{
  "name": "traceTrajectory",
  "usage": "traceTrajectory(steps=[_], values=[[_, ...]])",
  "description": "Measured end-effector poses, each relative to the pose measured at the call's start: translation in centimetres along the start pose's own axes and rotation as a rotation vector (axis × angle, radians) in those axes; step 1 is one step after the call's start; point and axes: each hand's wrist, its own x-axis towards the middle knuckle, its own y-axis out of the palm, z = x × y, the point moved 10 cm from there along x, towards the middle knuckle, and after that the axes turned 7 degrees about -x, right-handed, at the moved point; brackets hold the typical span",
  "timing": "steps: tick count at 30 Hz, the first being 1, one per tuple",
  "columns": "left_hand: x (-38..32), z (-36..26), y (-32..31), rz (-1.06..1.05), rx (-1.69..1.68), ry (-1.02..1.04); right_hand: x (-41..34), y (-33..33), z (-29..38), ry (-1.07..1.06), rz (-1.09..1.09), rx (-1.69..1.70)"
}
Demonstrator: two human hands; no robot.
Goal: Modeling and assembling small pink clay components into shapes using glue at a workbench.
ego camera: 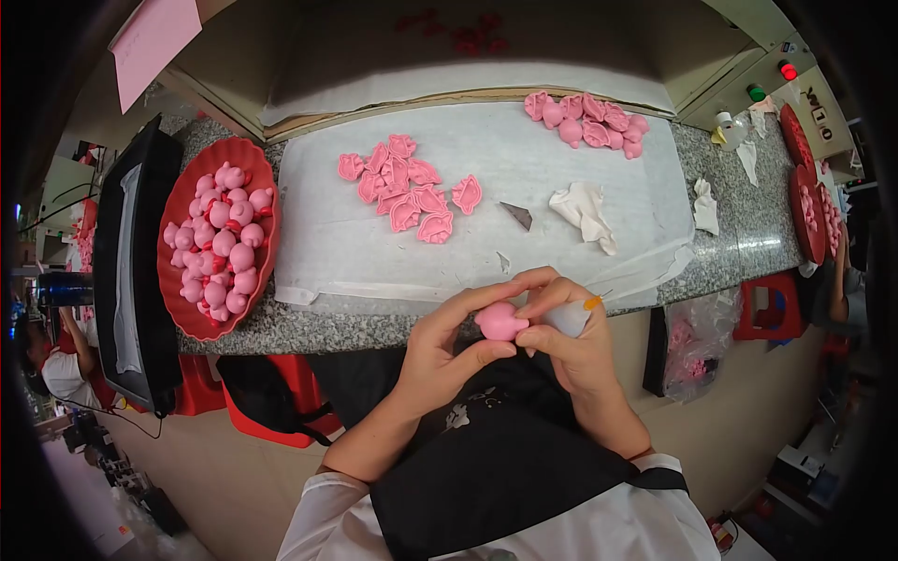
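Observation:
Between the thumb and fingers of my left hand [449,333] is a rounded pink figure piece [500,321]. My right hand [572,343] pinches a small projecting part on the piece's right side. That same hand also holds a translucent glue bottle [570,318] with an orange collar and a thin needle tip, which points up and right. Both hands are just in front of the counter's near edge. Beyond them, several hollow pink half shells [407,210] lie on white paper [323,245], mostly inner side up. Another cluster of pink shells [582,119] sits at the back right.
A red scalloped tray [168,280] of round pink figures stands at left, beside a black tray [140,280]. A dark blade-like shard [518,215] and crumpled tissue [584,214] lie on the paper. Behind is an open metal cabinet [708,77]. Co-workers sit at both sides.

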Motion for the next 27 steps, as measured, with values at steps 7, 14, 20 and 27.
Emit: traceTrajectory(steps=[7, 14, 20, 27], values=[[-0.3, 3.6, 2.4, 0.125, -0.69, -0.302, 1.4, -0.9, 1.4, -0.1, 0.132, -0.05], [-0.6, 4.7, 4.0, 0.191, -0.954, -0.333, 1.6, 1.2, -0.1, 0.119, 0.314, -0.027], [-0.7, 4.8, 3.9, 0.141, -1.001, -0.34, 1.5, 1.3, 0.5, 0.08, 0.274, -0.061], [-0.1, 5.5, 2.4, 0.027, -0.858, -0.342, 2.5, -5.8, 8.2, -0.351, -0.277, -1.018]])
